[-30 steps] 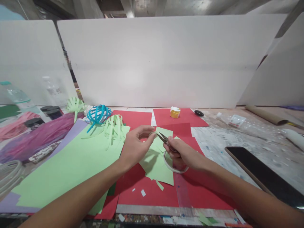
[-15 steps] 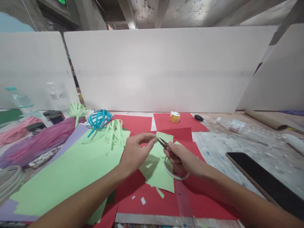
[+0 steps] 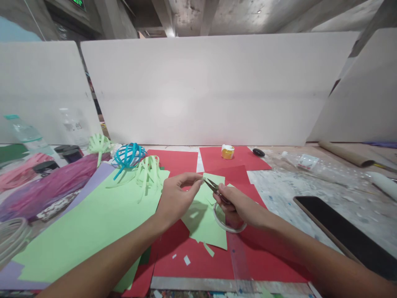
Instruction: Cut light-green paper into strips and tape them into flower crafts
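My right hand (image 3: 237,205) is closed around a pair of small scissors (image 3: 213,186), its blades slightly parted and pointing up and left. The blade tips reach the fingertips of my left hand (image 3: 178,198), whose thumb and forefinger are pinched together. Something small and pale shows at that pinch, too tiny to name. Below both hands lie light green paper pieces (image 3: 207,227) on red paper (image 3: 201,268). A white tape roll (image 3: 222,227) sits under my right hand, with a clear ruler (image 3: 240,260) in front of it.
Large green sheets (image 3: 93,219) lie to the left, with a blue paper-strip ball (image 3: 129,155) and green paper strips (image 3: 149,171) behind. At the back stands a yellow jar (image 3: 228,152). A phone (image 3: 341,231) and a plastic bottle (image 3: 325,167) lie to the right.
The camera view has shifted very slightly. Both hands and the scissors keep nearly the same pose.
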### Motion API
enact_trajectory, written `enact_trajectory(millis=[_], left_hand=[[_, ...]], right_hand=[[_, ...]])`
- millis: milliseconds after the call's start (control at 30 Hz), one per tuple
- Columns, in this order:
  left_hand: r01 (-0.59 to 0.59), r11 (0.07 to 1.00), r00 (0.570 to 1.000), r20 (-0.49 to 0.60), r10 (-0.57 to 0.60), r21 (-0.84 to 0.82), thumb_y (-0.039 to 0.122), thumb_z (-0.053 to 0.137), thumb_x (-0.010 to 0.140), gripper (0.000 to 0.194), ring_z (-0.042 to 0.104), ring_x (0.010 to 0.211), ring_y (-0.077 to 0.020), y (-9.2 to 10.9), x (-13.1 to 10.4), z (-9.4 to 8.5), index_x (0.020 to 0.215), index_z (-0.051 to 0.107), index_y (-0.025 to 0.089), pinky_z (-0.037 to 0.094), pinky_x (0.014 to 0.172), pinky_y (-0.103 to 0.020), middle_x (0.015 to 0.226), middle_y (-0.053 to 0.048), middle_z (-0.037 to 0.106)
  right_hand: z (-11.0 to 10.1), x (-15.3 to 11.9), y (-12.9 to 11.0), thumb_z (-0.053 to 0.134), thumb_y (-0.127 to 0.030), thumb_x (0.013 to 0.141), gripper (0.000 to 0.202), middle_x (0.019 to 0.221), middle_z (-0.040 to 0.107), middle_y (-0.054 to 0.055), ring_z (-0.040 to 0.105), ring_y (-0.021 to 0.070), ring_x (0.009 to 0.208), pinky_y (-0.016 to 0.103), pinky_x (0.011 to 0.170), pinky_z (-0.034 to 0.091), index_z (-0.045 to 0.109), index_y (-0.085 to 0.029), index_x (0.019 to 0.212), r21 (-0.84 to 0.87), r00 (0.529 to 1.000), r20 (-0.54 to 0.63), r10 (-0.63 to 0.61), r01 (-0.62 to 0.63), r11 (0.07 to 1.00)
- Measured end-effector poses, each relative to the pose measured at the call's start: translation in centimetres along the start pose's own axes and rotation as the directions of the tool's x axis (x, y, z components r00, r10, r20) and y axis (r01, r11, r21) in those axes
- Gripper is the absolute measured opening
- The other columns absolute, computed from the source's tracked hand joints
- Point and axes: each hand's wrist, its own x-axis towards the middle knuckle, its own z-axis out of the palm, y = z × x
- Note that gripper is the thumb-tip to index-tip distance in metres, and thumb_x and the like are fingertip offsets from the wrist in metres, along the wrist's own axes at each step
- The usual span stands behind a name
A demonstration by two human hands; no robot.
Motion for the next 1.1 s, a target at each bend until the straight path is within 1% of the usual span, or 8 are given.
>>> enact_trajectory(millis=[133, 267, 567, 633, 733, 867, 1000, 1100], left_hand=[[0.001, 1.000, 1.000, 0.001, -0.001, -0.003, 0.032, 0.067, 0.081, 0.014, 0.071, 0.080, -0.0189, 0.15, 0.01, -0.07, 0.086, 0.074, 0.020, 0.058, 0.081, -0.031, 0.085, -0.003, 0.075], [-0.012, 1.000, 1.000, -0.003, 0.012, -0.005, 0.030, 0.067, 0.081, 0.012, 0.070, 0.080, -0.0182, 0.18, 0.08, -0.08, 0.084, 0.074, 0.020, 0.058, 0.080, -0.030, 0.085, -0.003, 0.075], [0.016, 0.999, 1.000, 0.025, -0.015, -0.039, 0.032, 0.067, 0.080, 0.016, 0.070, 0.080, -0.0181, 0.27, 0.06, -0.05, 0.086, 0.074, 0.018, 0.057, 0.078, -0.028, 0.085, -0.004, 0.075], [0.035, 0.997, 0.999, 0.028, -0.033, -0.062, 0.031, 0.068, 0.080, 0.016, 0.070, 0.079, -0.0181, 0.36, 0.10, -0.06, 0.085, 0.073, 0.018, 0.057, 0.078, -0.028, 0.085, -0.005, 0.075], [0.100, 0.985, 0.994, 0.055, -0.093, -0.143, 0.031, 0.068, 0.079, 0.016, 0.070, 0.076, -0.0180, 0.52, 0.27, -0.11, 0.085, 0.072, 0.017, 0.058, 0.076, -0.029, 0.082, -0.005, 0.075], [0.155, 0.964, 0.986, 0.086, -0.139, -0.217, 0.029, 0.066, 0.080, 0.016, 0.069, 0.074, -0.0172, 0.68, 0.57, -0.18, 0.085, 0.071, 0.015, 0.057, 0.073, -0.029, 0.079, -0.007, 0.074], [0.159, 0.958, 0.986, 0.092, -0.141, -0.238, 0.030, 0.068, 0.078, 0.016, 0.069, 0.073, -0.0174, 0.64, 0.67, -0.16, 0.083, 0.069, 0.014, 0.057, 0.072, -0.030, 0.077, -0.007, 0.074], [0.134, 0.959, 0.989, 0.089, -0.115, -0.250, 0.030, 0.068, 0.079, 0.016, 0.069, 0.072, -0.0170, 0.51, 0.61, -0.16, 0.083, 0.069, 0.015, 0.057, 0.071, -0.030, 0.077, -0.006, 0.073]], right_hand=[[-0.12, 0.09, 0.18, 0.032, -0.064, 0.092, 0.050, 0.055, 0.017, -0.009, 0.011, 0.0058, 0.042, 0.021, 0.038, 0.011, 0.036, -0.021, 0.068, 0.006, 1.000, 0.008, 0.006, -0.006, 1.000], [-0.14, 0.22, 0.36, 0.031, -0.064, 0.092, 0.050, 0.055, 0.017, -0.009, 0.010, 0.0059, 0.042, 0.021, 0.038, 0.010, 0.037, -0.021, 0.068, 0.024, 1.000, 0.012, 0.002, -0.002, 1.000], [0.05, 0.16, 0.23, 0.031, -0.064, 0.092, 0.049, 0.055, 0.017, -0.010, 0.009, 0.0060, 0.042, 0.020, 0.037, 0.010, 0.036, -0.021, 0.070, 0.040, 1.000, 0.019, 0.025, -0.026, 0.999], [0.02, 0.19, 0.30, 0.031, -0.063, 0.093, 0.049, 0.056, 0.017, -0.009, 0.010, 0.0062, 0.043, 0.020, 0.038, 0.011, 0.037, -0.021, 0.070, 0.020, 1.000, 0.013, 0.012, -0.012, 1.000], [0.01, 0.21, 0.30, 0.031, -0.062, 0.093, 0.048, 0.056, 0.018, -0.009, 0.011, 0.0069, 0.045, 0.021, 0.039, 0.012, 0.038, -0.020, 0.070, -0.010, 1.000, -0.010, -0.019, 0.019, 1.000], [0.08, 0.18, 0.27, 0.029, -0.061, 0.094, 0.047, 0.057, 0.018, -0.008, 0.012, 0.0084, 0.047, 0.021, 0.040, 0.012, 0.039, -0.020, 0.073, -0.010, 0.999, -0.017, -0.044, 0.044, 0.999], [0.07, 0.18, 0.48, 0.034, -0.060, 0.093, 0.044, 0.059, 0.019, -0.007, 0.014, 0.0090, 0.048, 0.022, 0.041, 0.012, 0.040, -0.020, 0.075, -0.007, 0.998, -0.019, -0.065, 0.065, 0.998], [-0.02, 0.26, 0.65, 0.035, -0.061, 0.093, 0.045, 0.059, 0.019, -0.007, 0.014, 0.0092, 0.049, 0.023, 0.042, 0.011, 0.041, -0.020, 0.075, 0.002, 0.995, -0.011, -0.095, 0.095, 0.995]])
